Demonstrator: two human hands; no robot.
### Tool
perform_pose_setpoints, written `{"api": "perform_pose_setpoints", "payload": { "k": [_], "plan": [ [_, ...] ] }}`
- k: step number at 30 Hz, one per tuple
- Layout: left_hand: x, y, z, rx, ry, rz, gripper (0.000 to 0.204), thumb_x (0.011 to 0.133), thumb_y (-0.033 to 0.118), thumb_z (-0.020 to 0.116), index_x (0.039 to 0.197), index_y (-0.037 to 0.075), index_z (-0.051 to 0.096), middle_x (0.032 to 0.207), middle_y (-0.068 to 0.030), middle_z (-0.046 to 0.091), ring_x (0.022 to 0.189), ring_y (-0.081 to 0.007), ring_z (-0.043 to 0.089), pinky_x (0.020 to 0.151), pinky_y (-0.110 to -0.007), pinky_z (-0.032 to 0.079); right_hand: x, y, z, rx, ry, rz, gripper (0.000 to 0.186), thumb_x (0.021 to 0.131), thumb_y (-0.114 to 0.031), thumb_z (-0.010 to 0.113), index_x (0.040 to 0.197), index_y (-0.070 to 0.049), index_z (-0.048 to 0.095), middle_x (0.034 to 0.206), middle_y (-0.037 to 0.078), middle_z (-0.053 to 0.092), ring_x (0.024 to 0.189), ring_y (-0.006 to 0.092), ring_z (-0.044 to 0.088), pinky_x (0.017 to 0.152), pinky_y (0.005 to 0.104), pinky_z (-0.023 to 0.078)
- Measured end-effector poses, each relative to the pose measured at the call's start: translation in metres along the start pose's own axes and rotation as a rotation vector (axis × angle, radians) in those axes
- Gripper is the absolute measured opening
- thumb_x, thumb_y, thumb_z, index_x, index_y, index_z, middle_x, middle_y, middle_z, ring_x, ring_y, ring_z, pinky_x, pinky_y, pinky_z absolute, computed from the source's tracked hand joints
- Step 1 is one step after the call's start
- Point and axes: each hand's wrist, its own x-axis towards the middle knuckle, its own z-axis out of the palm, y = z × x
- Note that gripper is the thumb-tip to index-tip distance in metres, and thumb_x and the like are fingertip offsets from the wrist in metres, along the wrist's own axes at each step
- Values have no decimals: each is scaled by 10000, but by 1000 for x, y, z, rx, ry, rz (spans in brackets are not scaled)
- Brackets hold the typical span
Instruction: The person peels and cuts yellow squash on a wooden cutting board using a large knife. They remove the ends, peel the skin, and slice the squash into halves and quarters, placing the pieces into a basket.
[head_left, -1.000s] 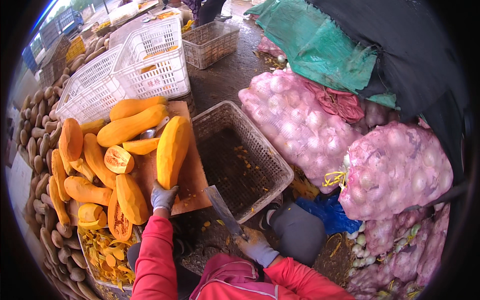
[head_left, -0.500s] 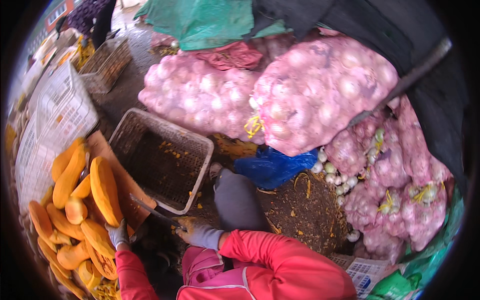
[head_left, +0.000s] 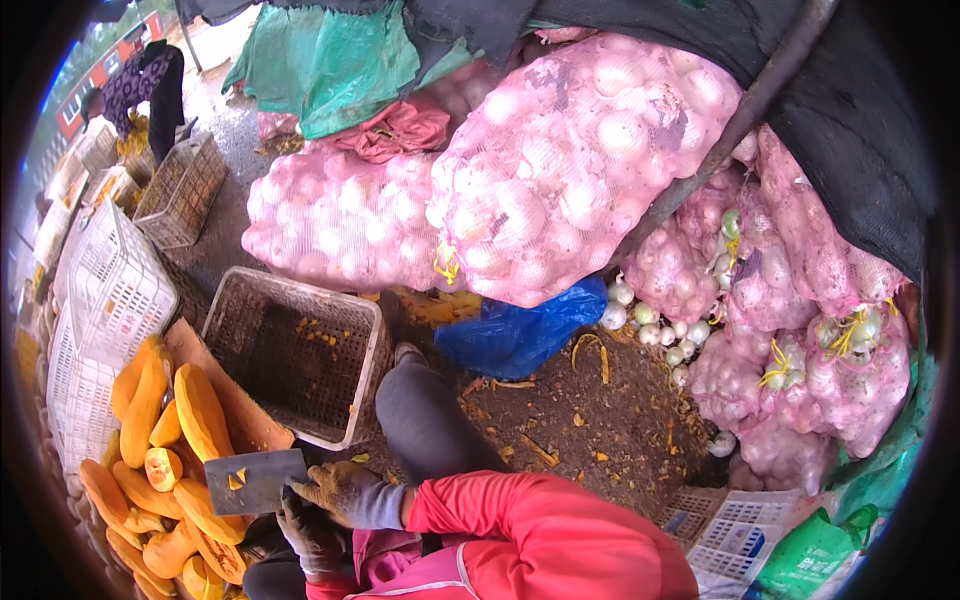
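My gloved right hand (head_left: pixel 345 492) is closed round the hidden handle of a cleaver (head_left: pixel 265 487). Its broad dark blade lies face up over the near edge of the squash pile, with a small orange scrap (head_left: pixel 237 479) on it. Just below, my gloved left hand (head_left: pixel 312 540) has its fingers bent together against the blade's lower corner; what they hold, if anything, is hidden. To the left are several long peeled orange squashes (head_left: pixel 202 411), one showing a cut round end (head_left: pixel 163 468). A brown board (head_left: pixel 235 400) leans behind them.
Beyond my knee stands a dirty plastic crate (head_left: pixel 365 385) with orange scraps inside. White crates (head_left: pixel 120 290) line the left. Pink mesh sacks of onions (head_left: pixel 590 160) fill the far side and right, near a blue plastic bag (head_left: pixel 530 325) and a slanting pole (head_left: pixel 720 150). A person (head_left: pixel 150 85) bends far left.
My left hand has left the squash and come to the cleaver. The cleaver has turned from edge-on to flat, now with an orange scrap on its blade. My view has shifted.
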Motion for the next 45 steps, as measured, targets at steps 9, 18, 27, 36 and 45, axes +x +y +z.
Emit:
{"api": "perform_pose_setpoints", "payload": {
  "k": [9,18,27,36,45],
  "plan": [
    [-7,17,0,-426,-150,-172,523,1059,448,467,1325,16,591,1257,-189,674,1120,-326,659,1032,-452,506,-87,162,-123,306,778,487,394,892,-185,708,1266,-79,639,1139,182,696,1041,370,672,920,438,546],
    [40,-1,-19,144,-139,91,699,1059,545,390,1135,-88,676,1047,-230,744,981,-349,701,995,-455,524,-99,326,-23,-285,-359,1039,761,960,-305,560,1635,-199,223,1672,211,218,1145,358,679,907,478,566],
    [84,30,-48,-126,201,-199,487,1030,464,526,1159,13,656,948,-163,745,830,-355,718,821,-454,594,-94,406,33,-287,-584,1099,860,951,-116,536,1657,-275,72,1677,184,236,1145,318,692,857,467,588],
    [112,-1,-110,-262,344,-148,426,1036,451,531,1046,47,668,929,-117,733,843,-310,712,845,-454,580,-137,392,-17,-551,-509,1035,404,956,-174,518,1345,-184,627,1144,82,733,1032,272,723,851,449,570],
    [99,-2,-148,28,168,-28,332,1025,364,598,1205,89,641,1073,-71,718,975,-261,694,897,-438,566,-313,328,-123,-448,-775,1583,357,953,-204,537,1245,-121,727,1373,128,652,1238,285,652,974,449,556]
  ]
}}
